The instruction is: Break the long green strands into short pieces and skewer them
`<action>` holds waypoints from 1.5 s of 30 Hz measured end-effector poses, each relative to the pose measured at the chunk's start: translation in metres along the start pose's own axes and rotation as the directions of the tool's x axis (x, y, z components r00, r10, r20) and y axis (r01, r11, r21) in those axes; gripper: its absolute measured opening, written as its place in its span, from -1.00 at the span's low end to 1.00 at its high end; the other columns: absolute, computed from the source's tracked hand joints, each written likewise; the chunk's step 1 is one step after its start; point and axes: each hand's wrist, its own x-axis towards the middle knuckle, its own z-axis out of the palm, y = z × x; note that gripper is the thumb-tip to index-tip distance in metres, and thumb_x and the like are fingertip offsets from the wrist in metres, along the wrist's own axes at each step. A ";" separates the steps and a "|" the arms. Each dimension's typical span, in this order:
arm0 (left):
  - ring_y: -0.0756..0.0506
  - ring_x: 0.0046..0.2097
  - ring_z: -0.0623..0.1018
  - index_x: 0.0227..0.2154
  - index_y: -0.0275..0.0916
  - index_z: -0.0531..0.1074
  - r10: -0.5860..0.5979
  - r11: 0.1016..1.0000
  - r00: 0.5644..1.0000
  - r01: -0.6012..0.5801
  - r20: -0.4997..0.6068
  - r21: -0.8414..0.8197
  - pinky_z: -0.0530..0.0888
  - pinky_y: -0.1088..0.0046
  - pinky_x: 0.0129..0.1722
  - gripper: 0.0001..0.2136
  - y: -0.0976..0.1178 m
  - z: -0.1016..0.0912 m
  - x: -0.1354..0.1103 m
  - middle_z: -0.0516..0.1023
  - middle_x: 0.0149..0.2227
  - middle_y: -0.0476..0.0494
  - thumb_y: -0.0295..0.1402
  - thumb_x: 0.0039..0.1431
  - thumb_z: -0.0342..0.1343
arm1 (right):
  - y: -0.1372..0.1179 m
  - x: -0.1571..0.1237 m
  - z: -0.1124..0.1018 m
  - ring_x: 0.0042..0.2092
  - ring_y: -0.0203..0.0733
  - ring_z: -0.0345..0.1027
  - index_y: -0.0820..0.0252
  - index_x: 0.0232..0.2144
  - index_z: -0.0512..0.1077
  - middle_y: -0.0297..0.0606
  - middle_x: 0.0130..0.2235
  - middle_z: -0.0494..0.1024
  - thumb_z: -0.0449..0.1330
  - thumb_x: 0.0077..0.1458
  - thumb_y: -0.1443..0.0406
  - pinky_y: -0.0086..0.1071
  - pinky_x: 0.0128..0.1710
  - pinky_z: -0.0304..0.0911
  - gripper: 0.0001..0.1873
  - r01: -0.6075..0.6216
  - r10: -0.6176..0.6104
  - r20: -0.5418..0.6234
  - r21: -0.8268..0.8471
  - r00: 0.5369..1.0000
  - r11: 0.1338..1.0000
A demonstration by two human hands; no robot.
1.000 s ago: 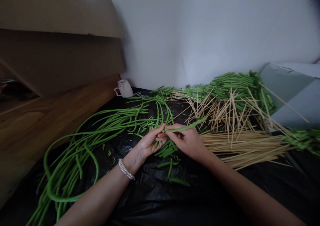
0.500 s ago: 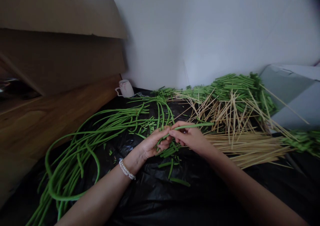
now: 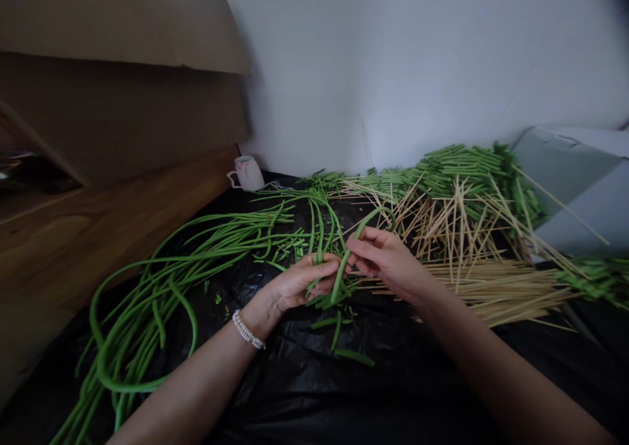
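Observation:
My left hand (image 3: 295, 282) and my right hand (image 3: 388, 259) meet over a black plastic sheet (image 3: 344, 392). Both pinch one long green bean (image 3: 346, 256), which bends in an arc from my left fingers up over my right fingertips. A small heap of short cut bean pieces (image 3: 334, 304) lies just under my hands. Uncut long beans (image 3: 196, 248) sprawl to the left in loops. A pearl bracelet circles my left wrist.
Bamboo skewers (image 3: 472, 281) lie scattered and bundled at the right. Behind them is a pile of skewered bean pieces (image 3: 462, 166). A white mug (image 3: 246, 172) stands by the wall. Cardboard box (image 3: 122, 71) and a wooden surface (image 3: 73, 235) are at left, a grey box (image 3: 580, 183) at right.
The bean held straight out to the right is now bent into an arc. My right hand has shifted slightly right and up; my left hand has barely moved.

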 end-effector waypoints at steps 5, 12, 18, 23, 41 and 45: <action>0.16 -0.65 0.09 -0.35 -0.32 0.48 0.000 1.000 1.000 0.001 -0.025 0.019 -0.03 0.64 -0.68 -0.74 -0.002 -0.004 0.000 0.18 -0.65 0.12 -0.24 -0.03 0.31 | 0.001 0.000 0.002 -0.59 -0.44 0.19 0.17 -0.47 0.38 -0.41 -0.54 0.45 0.30 -0.01 0.11 -0.49 -0.62 0.10 -0.73 0.036 -0.036 -0.006 -0.091 0.999 0.995; 0.18 -0.64 0.14 -0.34 -0.31 0.47 0.068 0.997 0.983 -0.073 -0.172 -0.020 0.02 0.68 -0.68 -0.75 -0.005 -0.004 0.006 0.19 -0.63 0.13 -0.30 -0.05 0.34 | 0.002 0.003 0.000 -0.59 -0.43 0.20 0.19 -0.43 0.44 -0.42 -0.52 0.44 0.28 0.01 0.18 -0.49 -0.63 0.12 -0.81 0.107 -0.120 -0.065 -0.181 0.991 0.978; 0.18 -0.65 0.16 -0.39 -0.33 0.45 0.120 0.979 0.958 -0.158 -0.259 -0.131 0.09 0.71 -0.69 -0.78 -0.010 -0.009 0.014 0.19 -0.66 0.15 -0.34 -0.04 0.34 | 0.012 0.003 0.010 -0.55 -0.36 0.25 0.21 -0.40 0.51 -0.36 -0.52 0.49 0.29 -0.04 0.23 -0.44 -0.57 0.20 -0.84 0.187 -0.242 -0.151 -0.306 0.958 0.933; 0.17 -0.65 0.18 -0.46 -0.33 0.42 0.068 0.952 0.967 -0.136 -0.246 -0.275 0.11 0.72 -0.70 -0.79 -0.009 -0.007 0.015 0.17 -0.67 0.16 -0.41 -0.09 0.36 | 0.023 0.001 0.015 -0.41 -0.25 0.39 0.18 -0.36 0.55 -0.26 -0.37 0.58 0.24 0.03 0.25 -0.38 -0.43 0.28 -0.87 0.323 -0.432 -0.125 -0.490 0.893 0.809; 0.15 -0.62 0.14 -0.42 -0.34 0.45 0.136 0.981 0.958 -0.165 -0.252 -0.099 0.06 0.68 -0.66 -0.79 -0.007 -0.004 0.015 0.19 -0.65 0.12 -0.34 -0.05 0.34 | 0.017 -0.005 0.006 -0.27 -0.23 0.44 0.09 -0.21 0.51 -0.29 -0.26 0.60 0.10 0.20 0.30 -0.38 -0.26 0.29 -0.81 0.451 -0.499 0.138 -0.673 0.855 0.586; 0.12 -0.60 0.14 -0.41 -0.35 0.50 0.206 0.960 0.962 -0.163 -0.179 0.228 0.03 0.60 -0.63 -0.74 -0.006 0.002 0.011 0.31 -0.60 0.03 -0.20 0.02 0.27 | 0.009 -0.002 0.003 -0.46 -0.29 0.36 0.15 -0.44 0.47 -0.33 -0.49 0.51 0.14 0.16 0.17 -0.40 -0.43 0.23 -0.77 0.314 -0.394 0.001 -0.607 0.919 0.730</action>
